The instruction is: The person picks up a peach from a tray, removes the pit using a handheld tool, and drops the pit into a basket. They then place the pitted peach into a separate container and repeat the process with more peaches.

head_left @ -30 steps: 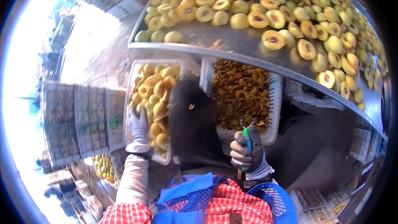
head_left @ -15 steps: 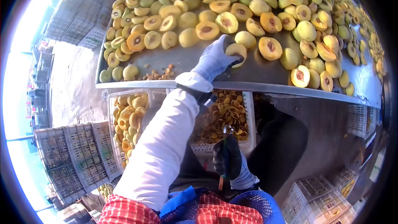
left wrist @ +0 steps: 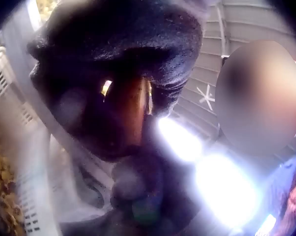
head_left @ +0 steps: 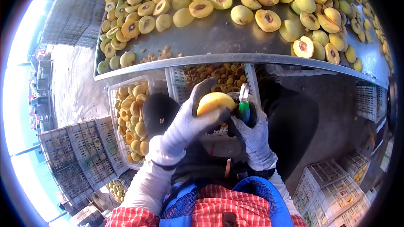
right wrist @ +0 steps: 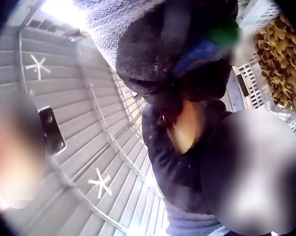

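Observation:
A halved yellow peach [head_left: 213, 102] sits in my gloved left hand [head_left: 187, 120], fingers curled around it in front of my lap. My gloved right hand [head_left: 256, 138] grips a green-and-blue-handled tool [head_left: 244, 108] whose metal head points up, its exact shape blurred. Both hands are close together, right fingers at the fruit's right end. In the right wrist view a strip of the peach half [right wrist: 187, 129] shows between dark glove fingers, beside the blue part of the handle [right wrist: 199, 58]. The left wrist view is dark, with an orange-brown sliver of fruit [left wrist: 134, 113] between the fingers.
A metal table [head_left: 193, 42] bearing many peach halves spans the front, its raised edge facing me. Below it stand a crate of peach halves [head_left: 136, 132] at left and a white crate [head_left: 252, 86] of brown scraps. Stacked crates [head_left: 80, 151] stand at left, more [head_left: 332, 193] at lower right.
My left hand went from the left crate up to the table, took hold of a peach half, and brought it back to the right hand. The right hand kept the tool and rose slightly.

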Tool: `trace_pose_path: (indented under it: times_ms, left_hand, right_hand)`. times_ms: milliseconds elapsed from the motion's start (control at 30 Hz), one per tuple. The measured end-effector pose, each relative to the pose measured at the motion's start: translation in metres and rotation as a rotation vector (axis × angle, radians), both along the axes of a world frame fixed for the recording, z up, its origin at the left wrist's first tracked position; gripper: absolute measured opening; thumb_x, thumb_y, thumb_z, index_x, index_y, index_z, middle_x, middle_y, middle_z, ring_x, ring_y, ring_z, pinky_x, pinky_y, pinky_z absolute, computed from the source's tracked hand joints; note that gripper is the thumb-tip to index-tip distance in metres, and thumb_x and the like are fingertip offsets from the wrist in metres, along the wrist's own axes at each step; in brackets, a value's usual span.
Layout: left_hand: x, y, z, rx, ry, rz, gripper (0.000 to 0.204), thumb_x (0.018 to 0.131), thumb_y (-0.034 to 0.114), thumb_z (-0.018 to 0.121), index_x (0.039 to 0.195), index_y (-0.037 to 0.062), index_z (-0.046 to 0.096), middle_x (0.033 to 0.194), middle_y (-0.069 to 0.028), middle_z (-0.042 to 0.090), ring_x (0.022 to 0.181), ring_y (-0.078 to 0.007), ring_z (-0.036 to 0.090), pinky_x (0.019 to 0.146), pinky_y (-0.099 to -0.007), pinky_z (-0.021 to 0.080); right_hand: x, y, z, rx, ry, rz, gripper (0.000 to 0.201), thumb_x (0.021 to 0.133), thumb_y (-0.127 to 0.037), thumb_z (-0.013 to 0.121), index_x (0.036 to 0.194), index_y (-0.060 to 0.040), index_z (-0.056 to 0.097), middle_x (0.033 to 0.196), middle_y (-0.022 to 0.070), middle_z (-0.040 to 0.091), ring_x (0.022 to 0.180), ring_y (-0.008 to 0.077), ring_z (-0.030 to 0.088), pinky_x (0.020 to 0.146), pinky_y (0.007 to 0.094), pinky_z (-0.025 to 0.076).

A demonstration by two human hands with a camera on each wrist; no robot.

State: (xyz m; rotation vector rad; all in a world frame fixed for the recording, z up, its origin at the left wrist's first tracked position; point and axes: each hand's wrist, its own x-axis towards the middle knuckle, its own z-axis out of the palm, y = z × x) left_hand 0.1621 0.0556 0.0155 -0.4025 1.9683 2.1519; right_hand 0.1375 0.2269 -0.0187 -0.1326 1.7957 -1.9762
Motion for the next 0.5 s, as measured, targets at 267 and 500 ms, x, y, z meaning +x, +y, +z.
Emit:
trace_pose_path:
  times_ms: [267, 500]
  left_hand:
    - [0.027, 0.029, -0.022, -0.181, 0.16, 0.321, 0.027, 0.09, 0.018, 0.061, 0.108, -0.0006, 0.056, 0.098, -0.0074, 0.063, 0.088, -0.0129, 0.06, 0.077, -0.0253, 0.048]
    - [0.047, 0.039, -0.013, 0.117, -0.019, 0.662, 0.033, 0.09, 0.03, 0.061, 0.106, 0.0016, 0.059, 0.091, -0.0045, 0.061, 0.08, -0.0115, 0.057, 0.067, -0.023, 0.048]
  right_hand:
    - [0.029, -0.023, 0.02, 0.449, 0.739, -0.228, 0.025, 0.076, -0.005, 0.069, 0.096, -0.003, 0.054, 0.08, 0.0152, 0.059, 0.07, 0.0324, 0.062, 0.062, 0.037, 0.049]
    - [0.057, -0.015, 0.008, -0.109, 0.169, -0.291, 0.018, 0.078, 0.002, 0.062, 0.094, -0.0023, 0.054, 0.084, 0.0122, 0.062, 0.077, 0.0197, 0.064, 0.066, 0.0297, 0.053]
